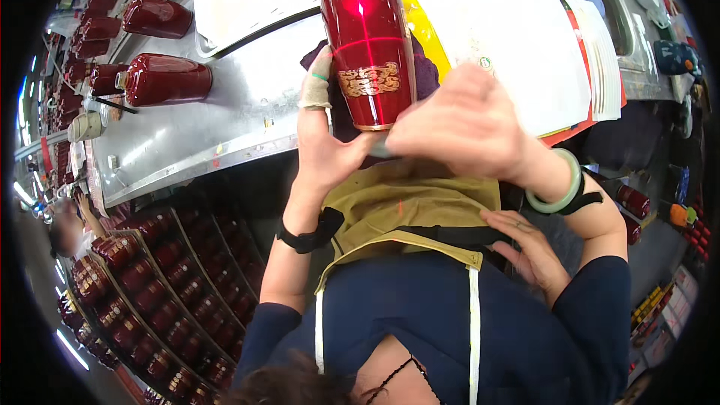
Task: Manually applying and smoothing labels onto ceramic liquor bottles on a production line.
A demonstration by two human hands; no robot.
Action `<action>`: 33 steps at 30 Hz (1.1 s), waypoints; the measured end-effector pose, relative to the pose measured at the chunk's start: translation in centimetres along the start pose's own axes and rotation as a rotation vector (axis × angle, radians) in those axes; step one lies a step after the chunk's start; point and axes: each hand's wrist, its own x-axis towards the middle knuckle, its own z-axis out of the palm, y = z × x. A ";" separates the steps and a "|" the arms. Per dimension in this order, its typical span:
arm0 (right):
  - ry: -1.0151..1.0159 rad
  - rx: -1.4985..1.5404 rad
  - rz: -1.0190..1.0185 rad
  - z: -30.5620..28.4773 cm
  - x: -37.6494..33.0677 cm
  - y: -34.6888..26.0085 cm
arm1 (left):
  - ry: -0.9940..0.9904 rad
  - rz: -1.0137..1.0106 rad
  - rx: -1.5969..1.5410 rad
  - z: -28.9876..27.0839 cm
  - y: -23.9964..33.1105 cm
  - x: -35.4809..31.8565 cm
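Note:
A dark red glass bottle lies on a dark purple cloth, its clear neck pointing away from me. A gold ornamental label sits on its lower part, and red light lines cross the glass. My left hand grips the bottle, fingers along its left side and thumb by its base; pale covers wrap the fingertips. Beside the base on the right is my right hand, bent and smeared by motion. Its fingertips are hard to make out, and whether it touches the bottle is unclear.
Similar red bottles lie on the metal table at left. White sheets cover a yellow one at right, near a metal sink. Racked bottles stand lower left. Another person's ringed hand rests near my apron.

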 end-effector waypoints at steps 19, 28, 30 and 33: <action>0.272 0.198 0.719 -4.9 0.1 0.3 | -0.238 -0.747 -0.746 -1.5 0.0 8.7; 0.268 0.064 0.863 -8.6 2.1 2.9 | 0.025 -0.868 -0.904 -6.7 -3.1 7.5; 0.256 0.098 0.879 -9.2 1.5 2.6 | -0.061 -0.866 -0.927 -3.9 0.5 4.9; 0.237 0.167 0.850 -9.7 1.3 1.4 | -0.190 -0.802 -0.924 -3.6 4.5 0.0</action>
